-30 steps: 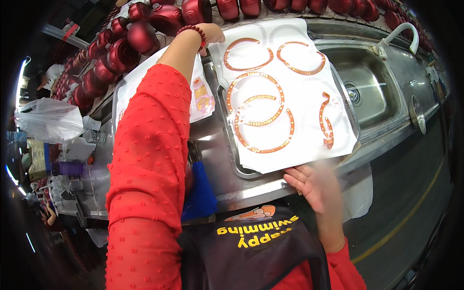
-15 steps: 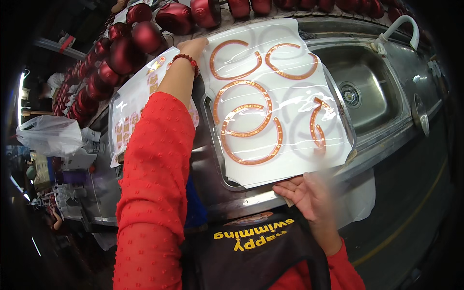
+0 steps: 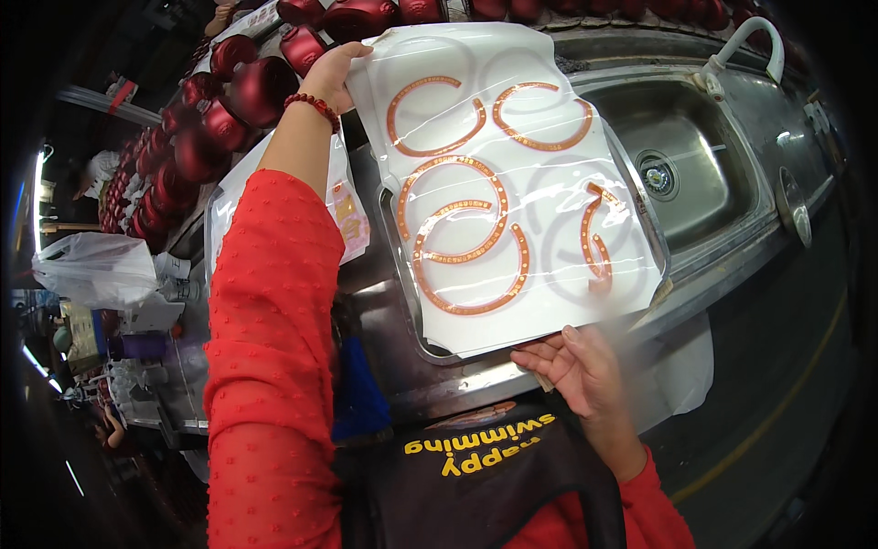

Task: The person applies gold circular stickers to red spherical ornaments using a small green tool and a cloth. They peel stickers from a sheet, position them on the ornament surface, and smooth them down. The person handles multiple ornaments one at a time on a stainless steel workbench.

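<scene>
left hand point(image 3: 331, 78) pinching glossy white orange-ringed sheet point(image 3: 523, 224), far-left corner, right hand point(image 3: 585, 371) at near edge, can't tell its grip tbh

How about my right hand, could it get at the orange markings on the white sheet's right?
Probably yes: your right hand is by the near edge of the white sheet, and nothing visible blocks the orange markings.

Open room above sink point(image 3: 700, 137), right of tray point(image 3: 652, 215); faucet point(image 3: 776, 59) at sink's far edge. Red vessels point(image 3: 261, 91) crowd past tray's far-left corner. Left arm point(image 3: 274, 348) bars left edge; right hand point(image 3: 581, 371), near edge.
</scene>
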A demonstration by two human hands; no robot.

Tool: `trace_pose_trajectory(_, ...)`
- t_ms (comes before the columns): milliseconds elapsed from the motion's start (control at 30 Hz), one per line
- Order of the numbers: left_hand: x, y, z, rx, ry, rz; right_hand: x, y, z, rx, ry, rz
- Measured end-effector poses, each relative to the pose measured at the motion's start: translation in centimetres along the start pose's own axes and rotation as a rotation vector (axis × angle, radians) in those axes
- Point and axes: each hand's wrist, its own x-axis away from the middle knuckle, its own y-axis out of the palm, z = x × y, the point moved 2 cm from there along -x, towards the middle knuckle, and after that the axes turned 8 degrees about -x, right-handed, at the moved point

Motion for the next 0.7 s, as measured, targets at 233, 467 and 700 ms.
trace_pose_trajectory(233,-0.2,-0.1,0.6,-0.625,0.183,-0.1,-0.4,0.2,0.3,0.105,-0.002,0.068)
trace_pose_trajectory(467,-2.6,-0.3,-0.4,-0.728,0.351,-0.083,-0.4,-0.4,0.7,0.173,-0.003,0.112)
trace_pose_trajectory(700,-5.2,-0.6,-1.1,-0.995,0.359,0.047,-0.5,-1.0,0.9,0.225,0.007,0.169)
